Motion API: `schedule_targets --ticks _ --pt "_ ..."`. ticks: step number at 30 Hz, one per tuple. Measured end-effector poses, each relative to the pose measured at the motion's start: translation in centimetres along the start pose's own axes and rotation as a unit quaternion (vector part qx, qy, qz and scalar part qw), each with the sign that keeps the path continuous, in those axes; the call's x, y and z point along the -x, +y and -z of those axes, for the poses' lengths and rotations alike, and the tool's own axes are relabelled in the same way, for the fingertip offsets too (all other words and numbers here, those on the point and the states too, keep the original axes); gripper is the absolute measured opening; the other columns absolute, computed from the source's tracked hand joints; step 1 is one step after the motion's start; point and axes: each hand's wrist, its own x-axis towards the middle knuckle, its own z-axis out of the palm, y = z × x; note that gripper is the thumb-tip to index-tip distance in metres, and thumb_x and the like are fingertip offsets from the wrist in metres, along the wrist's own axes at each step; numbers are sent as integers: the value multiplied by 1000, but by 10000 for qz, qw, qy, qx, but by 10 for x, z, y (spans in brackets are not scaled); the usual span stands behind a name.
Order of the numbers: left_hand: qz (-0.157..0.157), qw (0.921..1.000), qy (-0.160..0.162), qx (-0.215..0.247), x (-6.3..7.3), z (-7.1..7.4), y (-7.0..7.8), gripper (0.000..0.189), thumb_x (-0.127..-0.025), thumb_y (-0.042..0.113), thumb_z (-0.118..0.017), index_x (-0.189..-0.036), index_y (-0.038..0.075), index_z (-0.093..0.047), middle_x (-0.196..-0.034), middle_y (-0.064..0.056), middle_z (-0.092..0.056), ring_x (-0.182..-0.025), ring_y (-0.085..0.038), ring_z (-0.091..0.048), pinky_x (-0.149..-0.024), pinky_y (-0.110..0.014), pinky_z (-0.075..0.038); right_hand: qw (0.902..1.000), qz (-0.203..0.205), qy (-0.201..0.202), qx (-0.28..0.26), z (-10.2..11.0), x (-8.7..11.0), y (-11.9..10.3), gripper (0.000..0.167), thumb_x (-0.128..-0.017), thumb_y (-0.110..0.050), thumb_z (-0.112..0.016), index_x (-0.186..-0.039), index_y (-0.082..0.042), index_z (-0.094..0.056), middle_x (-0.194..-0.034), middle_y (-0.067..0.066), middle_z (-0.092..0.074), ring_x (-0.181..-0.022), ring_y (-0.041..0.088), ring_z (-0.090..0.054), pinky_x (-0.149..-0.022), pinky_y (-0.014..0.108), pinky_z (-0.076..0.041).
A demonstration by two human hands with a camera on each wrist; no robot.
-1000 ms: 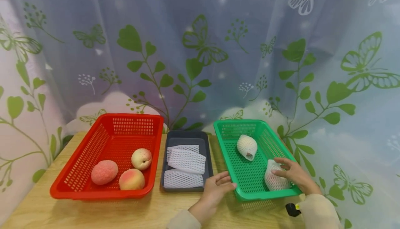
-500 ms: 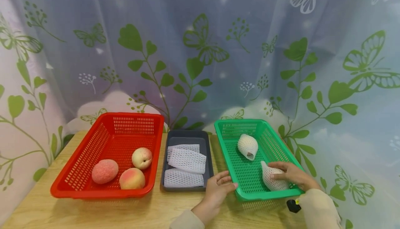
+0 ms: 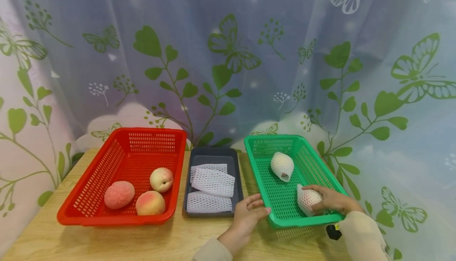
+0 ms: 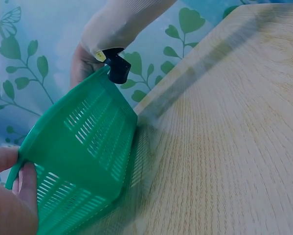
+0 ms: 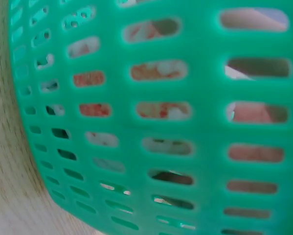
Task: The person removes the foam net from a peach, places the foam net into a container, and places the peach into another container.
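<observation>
In the head view, my right hand (image 3: pixel 336 200) reaches over the near right corner of the green basket (image 3: pixel 285 224) and holds a peach in a white foam net (image 3: pixel 307 201). The net's loose end points up and left. Farther back in the basket lies another net-covered fruit (image 3: pixel 282 167). My left hand (image 3: pixel 244 222) pinches the basket's left rim, with the thumb on top and fingers below, as the left wrist view shows at the hand (image 4: pixel 11 203). The right wrist view is mostly blocked by the basket wall (image 5: pixel 207 129); reddish, netted patches show through its slots.
A red basket (image 3: pixel 114 221) at left holds a pink textured fruit (image 3: pixel 119 195) and two peaches (image 3: pixel 150 203). Between the baskets, a dark grey tray (image 3: pixel 213 159) carries several white foam nets (image 3: pixel 213 182). A patterned curtain (image 3: pixel 228 75) hangs behind the wooden table (image 3: pixel 121 245).
The netted peach under my right hand has turned, its net end swinging left. My right fingers have gone from spread to closer round it. My left hand stays on the rim.
</observation>
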Motion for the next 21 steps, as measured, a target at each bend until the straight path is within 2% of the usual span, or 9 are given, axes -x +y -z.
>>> schedule_targets --ticks 7,12,21 --pt "5 10000 -22 -40 0 1 0 54 -80 -1 -73 -129 -6 -52 -110 -13 -61 -91 -14 -59 -78 -27 -54 9987 44 316 403 -2 -2 0 71 -82 -7 -73 -141 5 -36 -130 36 -37 -94 30 -55 -70 42 -52" --pt "-16 10000 -53 17 0 1 -2 54 -80 -1 -73 -129 -6 -53 -108 -12 -61 -90 -14 -59 -78 -27 -54 9961 135 598 634 -3 -3 1 71 -84 -16 -74 -141 5 -37 -128 32 -44 -97 30 -57 -72 41 -53" --pt "71 9999 -127 49 0 3 -1 54 -81 1 -73 -130 -5 -52 -106 -11 -62 -89 -13 -59 -80 -29 -55 9958 349 765 362 -6 -1 -4 72 -85 -17 -72 -143 6 -34 -126 28 -49 -98 29 -58 -73 40 -52"
